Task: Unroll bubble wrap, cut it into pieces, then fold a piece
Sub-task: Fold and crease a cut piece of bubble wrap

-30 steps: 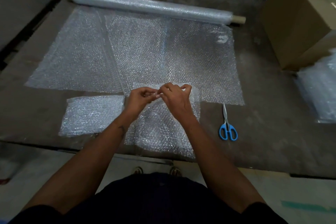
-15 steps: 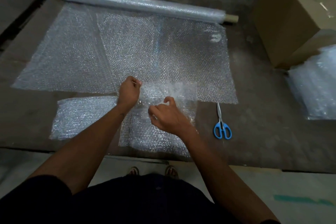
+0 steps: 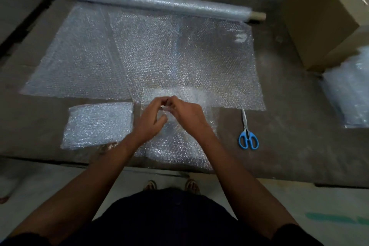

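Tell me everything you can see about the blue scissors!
The scissors have two bright blue plastic loop handles and thin silvery metal blades. They are closed and lie flat on the dark table, handles toward the person, tips pointing at the edge of the big bubble wrap sheet. No hand touches them.

A single head-worn wide-angle camera is looking forward and steeply down over the near edge of the table (image 3: 289, 146), close enough that the wearer's own torso and forearms are filling the lower frame. It is facing the table's far side, where the bubble wrap roll (image 3: 159, 2) is lying crosswise.
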